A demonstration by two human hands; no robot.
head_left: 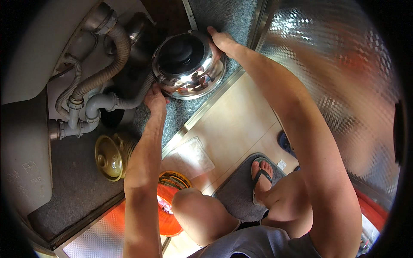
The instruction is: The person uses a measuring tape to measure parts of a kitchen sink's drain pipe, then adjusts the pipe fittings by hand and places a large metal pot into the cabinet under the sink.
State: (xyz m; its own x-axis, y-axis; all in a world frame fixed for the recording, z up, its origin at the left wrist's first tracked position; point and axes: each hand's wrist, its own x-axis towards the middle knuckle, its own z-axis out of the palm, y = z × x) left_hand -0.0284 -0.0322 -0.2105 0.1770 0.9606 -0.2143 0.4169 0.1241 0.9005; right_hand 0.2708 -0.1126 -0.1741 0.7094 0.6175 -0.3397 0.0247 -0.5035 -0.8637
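Note:
A shiny stainless steel pot [193,86] with a dark-topped lid and black knob [184,53] stands at the front of the cabinet floor. My left hand [155,99] closes on its near left side, and my right hand [221,41] grips its far right side. The pot hides most of the fingers of both hands. Left of it, an olive-yellow lidded pot [109,157] sits beside my left forearm. Behind, another steel vessel [140,32] rests in shadow.
Grey drain pipes [95,105] and a ribbed hose [118,56] run down at the left, under the sink basin [26,142]. A textured shiny door [327,69] stands at the right. On the floor are an orange container [170,221] and a grey mat [241,189] under my foot.

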